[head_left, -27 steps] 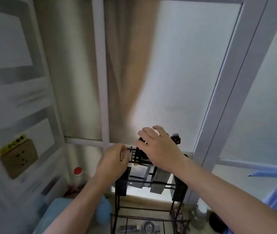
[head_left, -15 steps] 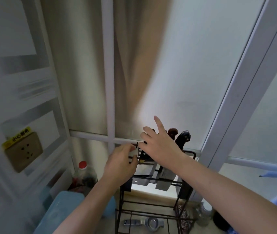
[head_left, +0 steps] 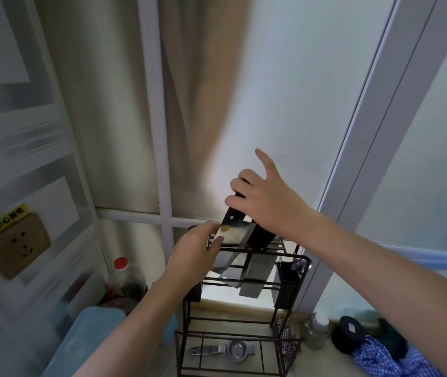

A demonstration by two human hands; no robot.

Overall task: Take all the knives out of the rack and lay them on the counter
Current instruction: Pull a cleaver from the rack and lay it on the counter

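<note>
Right hand (head_left: pixel 270 202) is wrapped around the black handle of a cleaver (head_left: pixel 234 233), index finger sticking up free, and most of that handle is buried under the palm. Left hand (head_left: pixel 195 254) pinches the blade's near-left edge between thumb and fingers. The broad, dull steel blade sits tilted, partly above the top bars of the black wire rack (head_left: pixel 244 317). More flat steel blades (head_left: pixel 256 273) hang in the slots, their handles hidden behind the hands, so how many I can't tell. On the rack's right a dark cup (head_left: pixel 289 278) holds something too blurred to name. Low down, a shiny metal squeezer (head_left: pixel 226 349) lies on the bottom shelf. The left wall is smeared with blur.
</note>
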